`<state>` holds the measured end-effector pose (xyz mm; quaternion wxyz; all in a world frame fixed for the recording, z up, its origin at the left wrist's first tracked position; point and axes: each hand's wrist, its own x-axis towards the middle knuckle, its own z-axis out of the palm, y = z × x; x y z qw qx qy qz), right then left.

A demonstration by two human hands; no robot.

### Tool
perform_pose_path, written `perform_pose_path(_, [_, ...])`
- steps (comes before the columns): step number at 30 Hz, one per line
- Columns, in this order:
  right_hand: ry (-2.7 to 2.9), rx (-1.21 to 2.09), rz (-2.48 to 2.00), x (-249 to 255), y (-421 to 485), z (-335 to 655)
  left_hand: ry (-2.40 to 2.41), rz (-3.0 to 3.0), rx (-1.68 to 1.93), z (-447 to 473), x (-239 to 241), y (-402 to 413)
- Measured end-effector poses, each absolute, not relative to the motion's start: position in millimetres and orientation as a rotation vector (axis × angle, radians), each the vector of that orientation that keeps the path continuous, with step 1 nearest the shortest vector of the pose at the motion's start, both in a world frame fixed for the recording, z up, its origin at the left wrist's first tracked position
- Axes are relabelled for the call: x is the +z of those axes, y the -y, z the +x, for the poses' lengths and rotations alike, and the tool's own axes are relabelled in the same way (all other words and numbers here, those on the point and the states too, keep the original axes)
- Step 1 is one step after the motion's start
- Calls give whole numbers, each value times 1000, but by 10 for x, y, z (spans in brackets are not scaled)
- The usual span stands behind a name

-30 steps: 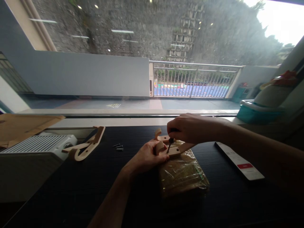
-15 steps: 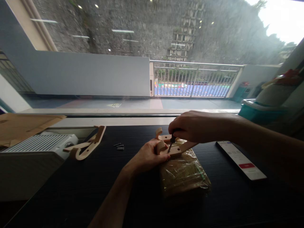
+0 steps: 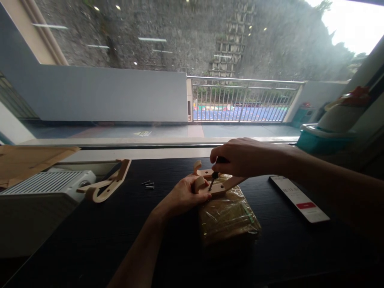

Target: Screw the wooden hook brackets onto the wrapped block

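Observation:
My left hand (image 3: 183, 196) is closed on the near end of a light wooden hook-shaped piece (image 3: 223, 186), holding it down on a plastic-wrapped brown block (image 3: 228, 217). My right hand (image 3: 240, 157) grips a small dark-handled screwdriver (image 3: 213, 177), whose tip stands in the wooden piece beside a screw hole. A second wooden hook piece (image 3: 107, 185) lies at the left of the black table (image 3: 90, 240). A few loose screws (image 3: 148, 184) lie between the two pieces.
A white ribbed appliance (image 3: 45, 184) and brown cardboard (image 3: 27, 158) sit at the left edge. A flat white and red device (image 3: 300, 199) lies at the right. A teal tub (image 3: 321, 142) stands by the window. Beyond the glass is a balcony railing.
The view has shifted slightly. My right hand has turned a little on the screwdriver and sits a bit higher. My left hand keeps its hold on the wooden piece.

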<state>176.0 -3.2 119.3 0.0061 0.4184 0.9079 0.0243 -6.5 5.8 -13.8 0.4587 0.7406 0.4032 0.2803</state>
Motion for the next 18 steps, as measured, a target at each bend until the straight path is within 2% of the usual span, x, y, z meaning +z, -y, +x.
perform_pose_path(8, [-2882, 37, 1187, 1195, 73, 1760, -1001, 1848, 702, -72, -139, -59])
perform_pose_path(18, [-2888, 69, 1303, 1116, -30, 1696, -1011, 1839, 723, -70, -175, -74])
